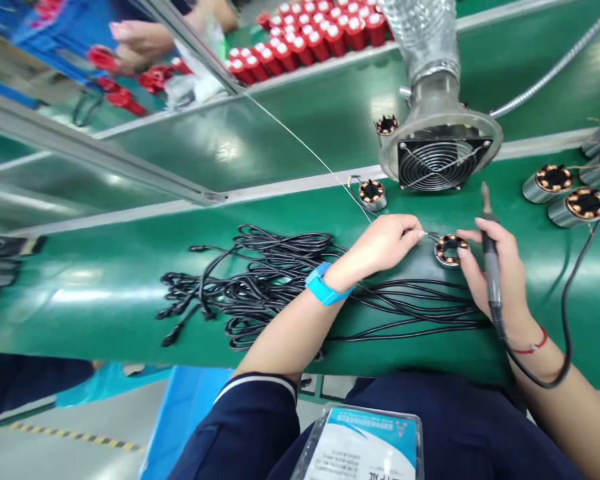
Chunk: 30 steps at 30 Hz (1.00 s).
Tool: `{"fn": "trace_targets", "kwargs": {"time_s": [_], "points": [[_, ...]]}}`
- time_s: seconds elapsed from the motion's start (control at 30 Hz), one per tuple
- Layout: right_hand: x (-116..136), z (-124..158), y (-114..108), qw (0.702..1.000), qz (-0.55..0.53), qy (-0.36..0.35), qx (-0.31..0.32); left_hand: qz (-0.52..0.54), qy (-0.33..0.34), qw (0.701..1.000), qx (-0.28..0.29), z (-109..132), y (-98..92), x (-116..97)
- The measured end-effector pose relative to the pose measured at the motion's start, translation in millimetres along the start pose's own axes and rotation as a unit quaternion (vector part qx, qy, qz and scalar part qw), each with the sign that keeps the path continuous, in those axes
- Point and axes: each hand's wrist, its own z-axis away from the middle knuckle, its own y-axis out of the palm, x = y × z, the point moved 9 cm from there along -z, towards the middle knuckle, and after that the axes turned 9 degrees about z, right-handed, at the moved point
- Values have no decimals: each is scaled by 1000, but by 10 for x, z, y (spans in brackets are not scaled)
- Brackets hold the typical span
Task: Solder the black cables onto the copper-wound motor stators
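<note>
My left hand (387, 240), with a blue wrist strap (323, 285), pinches a thin solder wire (305, 143) that runs up and left across the bench. Its tip meets a copper-wound stator (449, 249) lying on the green bench. My right hand (495, 270) grips a soldering iron (489, 250) upright, tip pointing up, while its fingertips touch the stator's right side. The iron's black cord (565, 333) loops down over my right forearm.
A tangle of black cables (260, 283) covers the bench left of my hands. A fume extractor fan (443, 160) stands just behind, with stators (371, 193) beside it and several more (575, 193) at right. Red parts (310, 37) and another person's hand (140, 40) lie far back.
</note>
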Motion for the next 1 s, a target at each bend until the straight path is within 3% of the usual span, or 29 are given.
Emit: {"fn": "trace_targets", "kwargs": {"time_s": [0.13, 0.2, 0.33, 0.5, 0.6, 0.67, 0.73, 0.83, 0.93, 1.0], "points": [[-272, 46, -113, 999, -22, 34, -27, -102, -64, 984, -133, 2, -622, 283], [-361, 59, -132, 998, -34, 40, -34, -140, -120, 974, -134, -7, -761, 456], [-411, 82, -135, 997, -45, 59, -34, -159, -187, 969, -8, -71, -603, 614], [-448, 137, -69, 991, -63, 122, 13, -199, -219, 953, -71, -178, -576, 546], [-463, 136, -62, 990, -60, 126, 13, -197, -185, 960, -70, -245, -586, 525], [-483, 134, -67, 989, -60, 132, 9, -194, -159, 965, -72, -257, -703, 551], [-521, 151, -65, 987, -55, 150, 14, -192, -147, 967, -81, -270, -931, 609], [-563, 192, -69, 989, -27, 146, 18, -200, -144, 960, -129, -404, -1458, 668], [-591, 237, -15, 996, -10, 86, 15, -211, -131, 949, -196, -770, -2013, 620], [-656, 276, 75, 999, -7, 51, 19, -211, -122, 943, -226, -1126, -2260, 569]]}}
